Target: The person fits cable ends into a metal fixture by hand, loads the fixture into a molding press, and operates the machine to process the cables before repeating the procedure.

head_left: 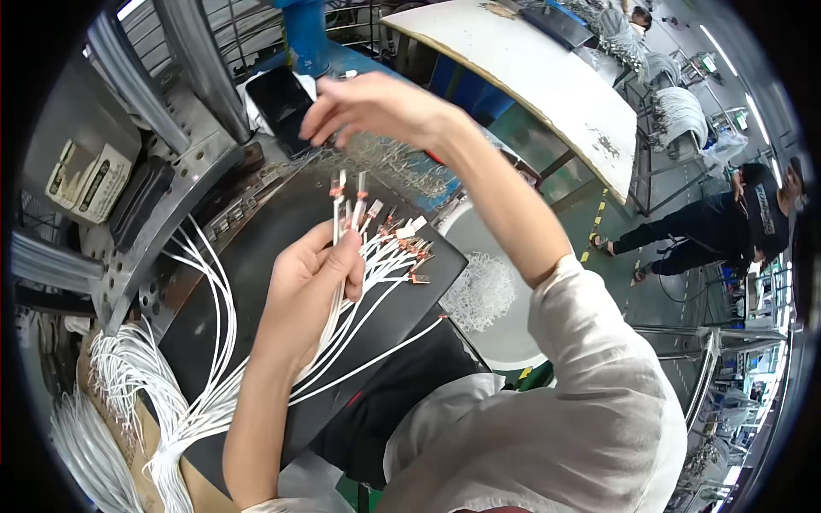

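Note:
My left hand is closed around a few white cables whose ends, fitted with small clear and orange-marked connectors, stick up past the thumb. Under and beside it, more white cables fan across a black work surface, their connector ends bunched to the right. My right hand is raised beyond the left one, slightly blurred, with fingers loosely bent and apart. No object shows in it. A black phone-like device lies just left of its fingertips, on something white. Thin metal-coloured scraps lie beneath the right wrist.
A machine with metal columns stands at left. Cable bundles hang at lower left. A white tub holding clear plastic bits sits right of the work surface. Beyond are a white-topped table and another person.

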Available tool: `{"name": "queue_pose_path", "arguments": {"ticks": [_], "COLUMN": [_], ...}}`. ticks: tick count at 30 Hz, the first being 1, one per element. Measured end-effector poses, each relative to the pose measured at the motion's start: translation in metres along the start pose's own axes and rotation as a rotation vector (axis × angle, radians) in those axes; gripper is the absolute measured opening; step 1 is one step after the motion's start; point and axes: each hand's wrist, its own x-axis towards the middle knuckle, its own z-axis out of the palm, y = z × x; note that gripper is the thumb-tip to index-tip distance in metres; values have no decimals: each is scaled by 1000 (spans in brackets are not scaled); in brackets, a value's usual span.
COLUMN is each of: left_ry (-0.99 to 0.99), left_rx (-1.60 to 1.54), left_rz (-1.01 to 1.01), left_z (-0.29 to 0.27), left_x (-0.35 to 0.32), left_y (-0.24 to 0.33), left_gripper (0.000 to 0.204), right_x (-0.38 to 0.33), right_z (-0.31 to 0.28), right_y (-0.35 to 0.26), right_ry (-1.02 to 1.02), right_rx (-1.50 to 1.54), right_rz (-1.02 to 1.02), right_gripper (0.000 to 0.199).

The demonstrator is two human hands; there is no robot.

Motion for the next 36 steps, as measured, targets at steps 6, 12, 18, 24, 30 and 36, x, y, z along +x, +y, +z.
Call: {"name": "queue_pose_path", "arguments": {"ticks": [6,12,18,24,30,36], "left_ry": [328,509,375,486,517,525], "left_rx": [91,65,31,102,231,299], "left_rz": [113,261,203,145,183,258], "left_z": [-37,-61,-72,-83,-79,-83], "left_x": [-8,-43,-52,-52,-37,-25], "left_y": [-10,-36,-27,-35,-44,-56], "left_gripper": [19,14,26,19,18,15], "right_x": [41,67,35,36,26,28], "right_z": [100,125,158,118,114,134], "right_y": [4,59,89,55,60,67], "right_ry": [-501,28,208,-105,16,1], "right_rx": [-517,-1235,-1114,-909,91,193], "right_rz": [105,-111,-203,47,217,172], "right_gripper": [72,56,45,36,32,22]}}
